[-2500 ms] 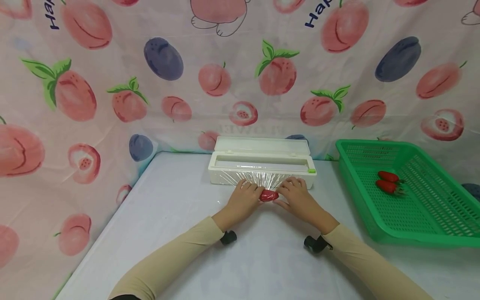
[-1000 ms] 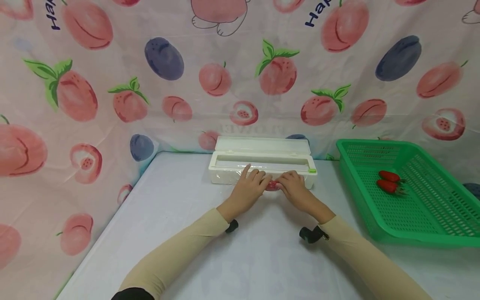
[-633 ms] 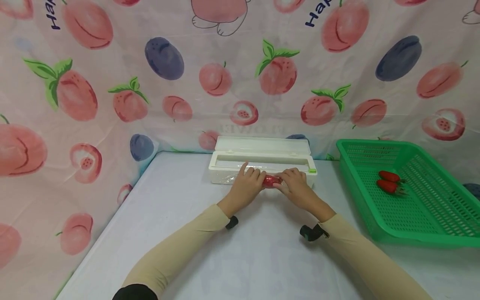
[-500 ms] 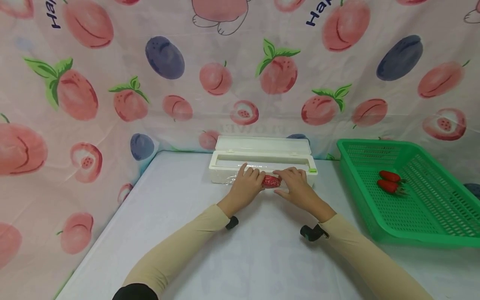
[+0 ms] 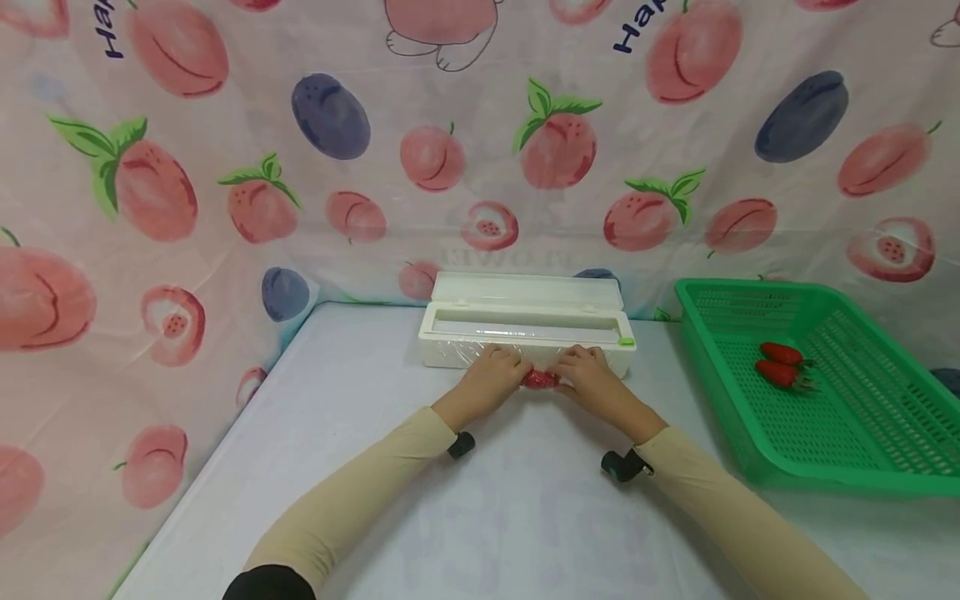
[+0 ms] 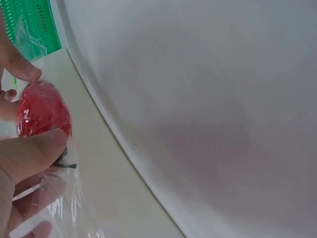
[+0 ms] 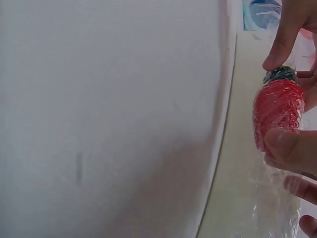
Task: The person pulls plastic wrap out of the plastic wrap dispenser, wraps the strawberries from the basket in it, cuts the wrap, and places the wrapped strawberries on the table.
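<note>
Between my two hands is a red, radish-like vegetable (image 5: 540, 380) with a dark green stem end, wrapped in shiny cling film (image 7: 255, 198). My left hand (image 5: 486, 385) pinches the stem end, its thumb (image 6: 39, 148) pressed against the side. The other end is pinched by my right hand (image 5: 596, 387), with the thumb (image 7: 292, 146) on the red surface. Loose film trails past both ends. Right behind the hands stands a white cling film dispenser (image 5: 453, 350), lid (image 5: 525, 288) raised and roll showing inside.
A green plastic basket (image 5: 750, 454) stands on the right, holding two red vegetables (image 5: 780, 373) like the wrapped one. White cloth covers the table (image 5: 480, 533). A fruit-printed curtain (image 5: 487, 125) hangs behind and along the left side.
The vegetable has moved from lower on the table up against the dispenser's front, and the fanned-out film has shortened. My right fingers, spread half a second ago, have closed on its end again.
</note>
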Tool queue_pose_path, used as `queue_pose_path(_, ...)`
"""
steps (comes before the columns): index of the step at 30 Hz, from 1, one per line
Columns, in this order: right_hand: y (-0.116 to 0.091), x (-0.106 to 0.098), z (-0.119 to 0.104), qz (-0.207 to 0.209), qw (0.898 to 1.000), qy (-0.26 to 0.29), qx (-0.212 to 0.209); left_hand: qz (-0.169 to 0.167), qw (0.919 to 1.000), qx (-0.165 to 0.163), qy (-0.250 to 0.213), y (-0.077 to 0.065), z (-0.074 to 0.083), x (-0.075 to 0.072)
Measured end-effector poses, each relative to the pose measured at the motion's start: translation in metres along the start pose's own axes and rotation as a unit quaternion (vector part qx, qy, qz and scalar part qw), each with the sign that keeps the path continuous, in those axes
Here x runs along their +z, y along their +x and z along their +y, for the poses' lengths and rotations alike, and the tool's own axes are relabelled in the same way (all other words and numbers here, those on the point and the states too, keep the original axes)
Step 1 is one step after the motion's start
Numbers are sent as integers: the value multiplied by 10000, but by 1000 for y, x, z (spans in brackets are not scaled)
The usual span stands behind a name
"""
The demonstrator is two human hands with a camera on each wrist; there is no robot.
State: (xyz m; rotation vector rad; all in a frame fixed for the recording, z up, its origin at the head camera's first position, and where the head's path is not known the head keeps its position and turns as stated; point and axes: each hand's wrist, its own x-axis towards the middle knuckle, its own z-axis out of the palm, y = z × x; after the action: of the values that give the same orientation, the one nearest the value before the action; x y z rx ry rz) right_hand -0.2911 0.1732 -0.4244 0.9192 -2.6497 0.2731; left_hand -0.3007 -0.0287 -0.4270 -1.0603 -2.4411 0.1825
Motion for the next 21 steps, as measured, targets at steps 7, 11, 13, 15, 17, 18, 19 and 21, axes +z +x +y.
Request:
queue_pose_path(7,1,9,2,-240,9990,-326,-195,-362,9974,617,37,1,-5,5)
queue_pose_path(11,1,10,2,-321,9980,-477,-256,-537,9952,793,205,0,-8,8)
queue_pose_path(13,0,11,3,-379,9977,-478,-284,-594,9951,780,109,-1,-9,9)
queue_pose_path(15,0,11,4,-425,9979,-405,-284,-696,9950,709,-137,-2,-10,10)
queue_pose_path(17,-2,11,5,-540,9978,-310,-236,-805,9940,641,-361,-4,-11,10)
queue_pose_path(18,-2,11,6,-594,9976,-272,-221,-861,9934,603,-467,-5,-11,9)
queue_pose_path(19,-3,10,7,-636,9975,-229,-197,-907,9927,572,-559,-5,-12,9)
queue_pose_path(21,-6,9,7,-713,9972,-158,-148,-992,9915,505,-677,-6,-12,8)
